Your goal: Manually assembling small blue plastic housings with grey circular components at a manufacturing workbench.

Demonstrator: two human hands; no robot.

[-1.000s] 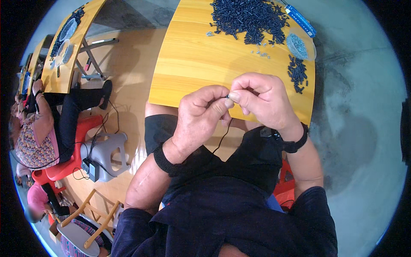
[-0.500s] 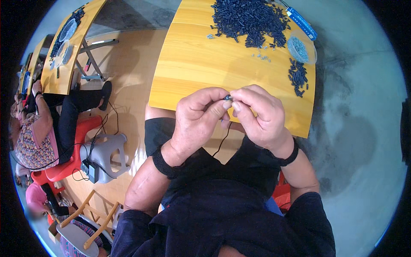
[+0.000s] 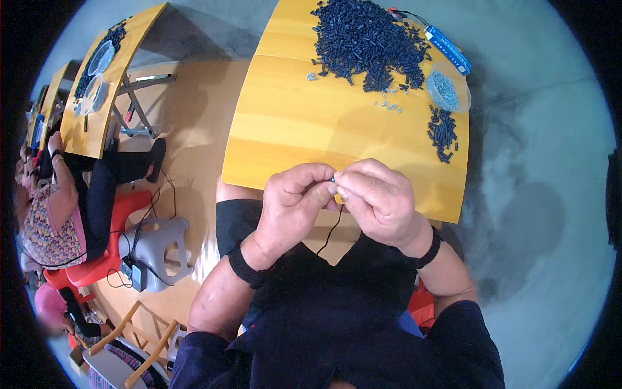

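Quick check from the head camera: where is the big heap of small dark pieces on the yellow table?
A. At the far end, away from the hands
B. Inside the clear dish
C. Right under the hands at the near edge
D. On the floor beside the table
A: the heap lies at the table's far end, while both hands, left and right, work at the near edge.

Yellow table [image 3: 304,129]: black bead heap [image 3: 366,42], clear dish [image 3: 447,87], blue strip [image 3: 447,48].
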